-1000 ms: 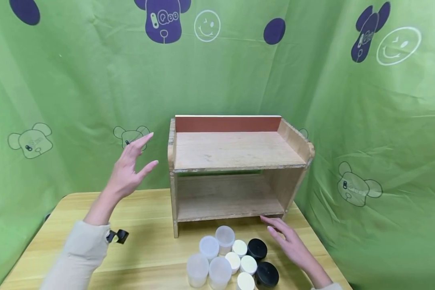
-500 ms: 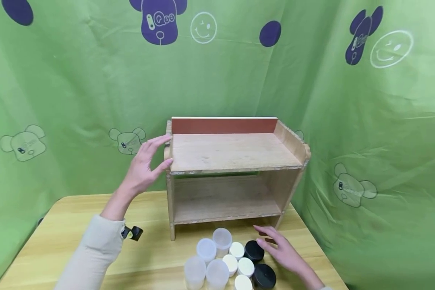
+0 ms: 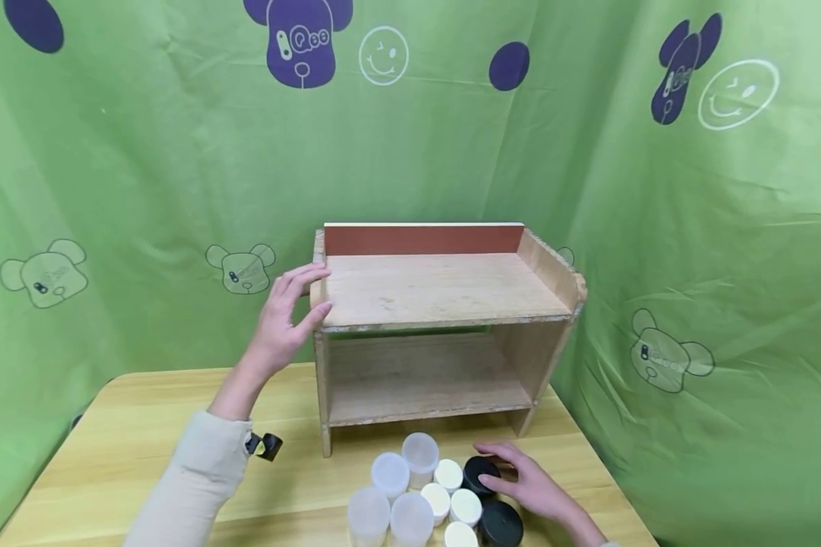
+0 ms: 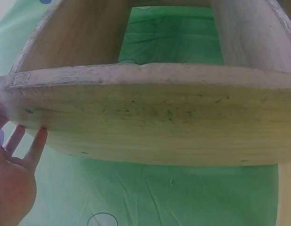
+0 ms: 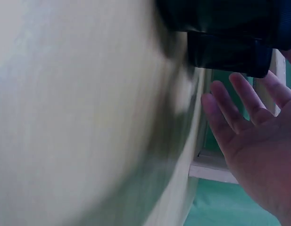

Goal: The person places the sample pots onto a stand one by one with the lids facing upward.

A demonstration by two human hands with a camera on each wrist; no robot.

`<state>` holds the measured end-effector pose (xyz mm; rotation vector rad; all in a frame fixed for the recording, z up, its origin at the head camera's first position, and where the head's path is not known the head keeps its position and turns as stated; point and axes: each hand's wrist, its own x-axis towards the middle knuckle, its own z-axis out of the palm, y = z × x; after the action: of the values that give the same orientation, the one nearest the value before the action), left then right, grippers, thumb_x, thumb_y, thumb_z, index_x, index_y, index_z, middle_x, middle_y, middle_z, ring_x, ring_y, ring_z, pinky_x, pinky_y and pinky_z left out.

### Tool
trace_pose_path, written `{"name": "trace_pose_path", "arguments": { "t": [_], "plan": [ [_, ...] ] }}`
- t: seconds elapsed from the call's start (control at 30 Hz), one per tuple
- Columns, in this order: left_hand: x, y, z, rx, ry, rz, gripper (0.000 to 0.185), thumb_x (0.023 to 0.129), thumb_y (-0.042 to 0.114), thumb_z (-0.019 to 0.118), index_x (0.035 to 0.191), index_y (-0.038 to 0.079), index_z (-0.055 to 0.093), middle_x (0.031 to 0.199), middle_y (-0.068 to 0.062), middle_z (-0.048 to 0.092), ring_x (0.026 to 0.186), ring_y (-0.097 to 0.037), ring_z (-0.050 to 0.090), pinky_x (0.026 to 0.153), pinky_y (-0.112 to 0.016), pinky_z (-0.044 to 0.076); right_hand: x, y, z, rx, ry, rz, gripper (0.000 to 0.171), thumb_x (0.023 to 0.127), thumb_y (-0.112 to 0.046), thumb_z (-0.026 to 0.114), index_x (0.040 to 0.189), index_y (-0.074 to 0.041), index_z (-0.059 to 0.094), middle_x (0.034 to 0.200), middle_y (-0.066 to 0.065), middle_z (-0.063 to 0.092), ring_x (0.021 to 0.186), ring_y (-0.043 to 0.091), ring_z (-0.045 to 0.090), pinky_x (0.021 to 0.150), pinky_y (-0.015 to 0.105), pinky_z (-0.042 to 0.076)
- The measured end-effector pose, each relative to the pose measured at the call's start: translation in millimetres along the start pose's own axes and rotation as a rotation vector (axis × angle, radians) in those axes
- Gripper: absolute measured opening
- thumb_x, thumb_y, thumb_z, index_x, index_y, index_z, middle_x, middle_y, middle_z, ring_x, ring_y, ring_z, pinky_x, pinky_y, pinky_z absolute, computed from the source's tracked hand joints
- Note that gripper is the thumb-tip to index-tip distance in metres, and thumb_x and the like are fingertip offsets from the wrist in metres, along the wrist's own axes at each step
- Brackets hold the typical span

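Fingers of the left hand (image 3: 283, 323) lie nearly straight against the left end of the two-tier wooden shelf (image 3: 438, 289), thumb at the front corner of the upper board; nothing is gripped. From the left wrist view the same fingertips (image 4: 39, 141) touch the shelf's worn side panel (image 4: 150, 117).

Lower and to the right, the right hand (image 3: 530, 482) lies flat and relaxed, fingers extended over a round black-lidded jar (image 3: 480, 472) and touching its top, without curling round it. A second black-lidded jar (image 3: 500, 523) stands just beside that hand's wrist. Left of these stands a tight cluster: small white-lidded jars (image 3: 451, 497) in the middle and taller frosted clear plastic jars (image 3: 391, 497) on the left side, all upright on the light wooden counter (image 3: 144, 448) just in front of the shelf. Behind everything hangs a green cloth backdrop (image 3: 144, 167) printed with purple bears and smiley faces.
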<state>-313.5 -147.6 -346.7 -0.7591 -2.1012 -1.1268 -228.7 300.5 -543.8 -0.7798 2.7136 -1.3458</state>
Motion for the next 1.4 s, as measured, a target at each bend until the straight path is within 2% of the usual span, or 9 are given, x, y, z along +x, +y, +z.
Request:
{"name": "trace_pose_path", "arguments": {
  "t": [0.13, 0.27, 0.43, 0.53, 0.83, 1.03, 1.17, 1.4],
  "plan": [
    [-0.6, 0.2, 1.4, 0.005, -0.001, 0.010, 0.052, 0.098, 0.024, 0.063, 0.148, 0.018, 0.052, 0.158, -0.004, 0.047, 0.142, -0.029, 0.041, 0.117, -0.063, 0.031, 1, 5, 2, 0.023, -0.015, 0.022, 0.047, 0.099, -0.021, 0.069, 0.141, -0.001, 0.060, 0.136, 0.023, 0.062, 0.119, 0.010, 0.061, 0.096, 0.024, 0.052],
    [-1.7, -0.2, 2.9, 0.018, -0.002, 0.020, 0.052, 0.099, 0.023, 0.062, 0.149, 0.017, 0.050, 0.159, -0.006, 0.045, 0.143, -0.031, 0.040, 0.118, -0.063, 0.030, 3, 7, 3, 0.037, -0.033, 0.090, 0.049, 0.101, -0.026, 0.067, 0.142, -0.001, 0.059, 0.139, 0.024, 0.062, 0.118, 0.007, 0.060, 0.095, 0.022, 0.051],
    [-2.5, -1.9, 3.7, 0.022, 0.015, 0.033, 0.053, 0.099, 0.021, 0.061, 0.149, 0.012, 0.049, 0.159, -0.008, 0.045, 0.142, -0.032, 0.041, 0.119, -0.063, 0.030, 4, 4, 4, 0.025, -0.049, 0.160, 0.050, 0.102, -0.032, 0.065, 0.143, -0.003, 0.059, 0.139, 0.019, 0.064, 0.118, 0.011, 0.061, 0.096, 0.022, 0.049],
    [-2.5, -1.5, 3.6, 0.023, 0.021, 0.037, 0.053, 0.099, 0.022, 0.061, 0.149, 0.011, 0.049, 0.159, -0.007, 0.045, 0.143, -0.032, 0.040, 0.119, -0.062, 0.030, 5, 2, 4, 0.017, -0.048, 0.156, 0.048, 0.103, -0.032, 0.063, 0.142, -0.004, 0.060, 0.137, 0.017, 0.066, 0.118, 0.016, 0.062, 0.095, 0.023, 0.050],
    [-2.9, -2.8, 2.9, 0.022, 0.012, 0.033, 0.053, 0.099, 0.023, 0.061, 0.150, 0.016, 0.049, 0.160, -0.006, 0.045, 0.143, -0.030, 0.040, 0.119, -0.061, 0.030, 6, 1, 5, 0.014, -0.033, 0.136, 0.044, 0.105, -0.028, 0.060, 0.142, -0.006, 0.060, 0.137, 0.018, 0.066, 0.118, 0.012, 0.061, 0.096, 0.023, 0.050],
    [-3.0, -3.2, 4.2, 0.025, 0.008, 0.032, 0.054, 0.099, 0.023, 0.061, 0.151, 0.016, 0.048, 0.160, -0.007, 0.045, 0.143, -0.032, 0.040, 0.119, -0.062, 0.030, 1, 6, 1, 0.129, -0.113, 0.087, 0.055, 0.100, -0.021, 0.067, 0.148, 0.001, 0.051, 0.141, 0.028, 0.059, 0.118, 0.010, 0.061, 0.096, 0.022, 0.050],
    [-3.5, -3.0, 5.0, 0.022, 0.009, 0.036, 0.054, 0.099, 0.022, 0.061, 0.151, 0.016, 0.048, 0.160, -0.007, 0.044, 0.143, -0.031, 0.040, 0.119, -0.061, 0.030, -1, 9, 1, 0.184, -0.141, 0.093, 0.060, 0.099, -0.020, 0.069, 0.150, 0.002, 0.048, 0.140, 0.031, 0.057, 0.113, 0.004, 0.062, 0.093, 0.022, 0.052],
    [-1.8, -5.5, 5.9, 0.011, 0.029, 0.047, 0.055, 0.098, 0.023, 0.062, 0.150, 0.015, 0.049, 0.159, -0.007, 0.045, 0.141, -0.031, 0.041, 0.118, -0.062, 0.031, 4, 11, -2, 0.120, -0.117, 0.098, 0.061, 0.097, -0.025, 0.072, 0.149, 0.000, 0.051, 0.138, 0.028, 0.060, 0.112, 0.009, 0.063, 0.091, 0.023, 0.053]
  ]
}}
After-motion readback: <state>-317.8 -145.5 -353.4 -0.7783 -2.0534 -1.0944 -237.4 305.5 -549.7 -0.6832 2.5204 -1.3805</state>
